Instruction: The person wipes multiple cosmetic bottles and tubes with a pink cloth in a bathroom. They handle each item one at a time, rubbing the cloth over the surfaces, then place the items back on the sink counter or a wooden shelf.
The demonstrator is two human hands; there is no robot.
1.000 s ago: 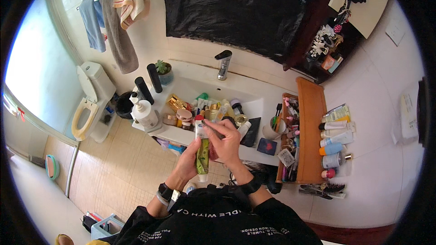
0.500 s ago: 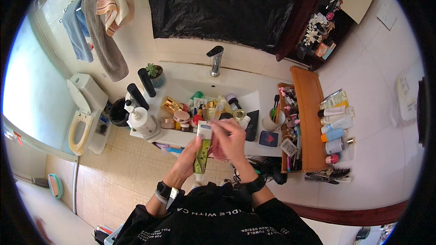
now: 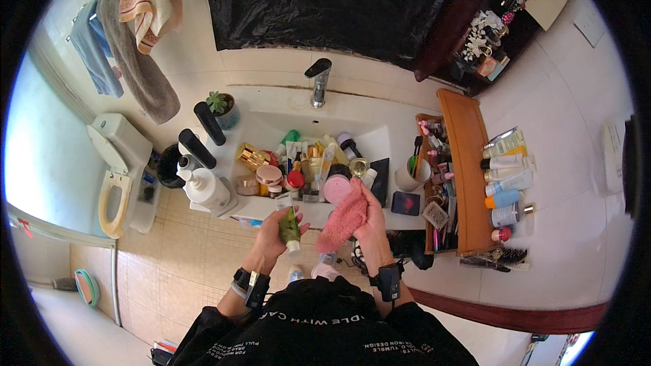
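Note:
My left hand (image 3: 271, 236) holds a green squeeze tube (image 3: 289, 226) with its white cap pointing down toward me; the thumb lies along it and some fingers show beyond. A fuzzy pink cloth (image 3: 343, 222) hangs from my right hand (image 3: 371, 218), gripped along its right side. The two hands are apart, both just in front of the sink's near edge. Beyond them the white sink (image 3: 271, 122) is filled with cosmetics: a pink-lidded jar (image 3: 337, 188), a round compact (image 3: 269, 175), a gold bottle (image 3: 252, 156) and several small bottles and tubes.
White pump bottle (image 3: 205, 191), two black bottles (image 3: 209, 124) and a potted succulent (image 3: 220, 104) stand left of the sink. On the right are a cup with brushes (image 3: 411, 176), a dark square case (image 3: 405, 203), an open brown organizer (image 3: 468, 169) and a row of tubes (image 3: 503, 198). The faucet (image 3: 318, 83) rises behind.
My right hand has moved right, away from the tube's upper end, carrying the pink cloth, which now shows more fully. My left hand has shifted slightly left, and the tube tilts differently.

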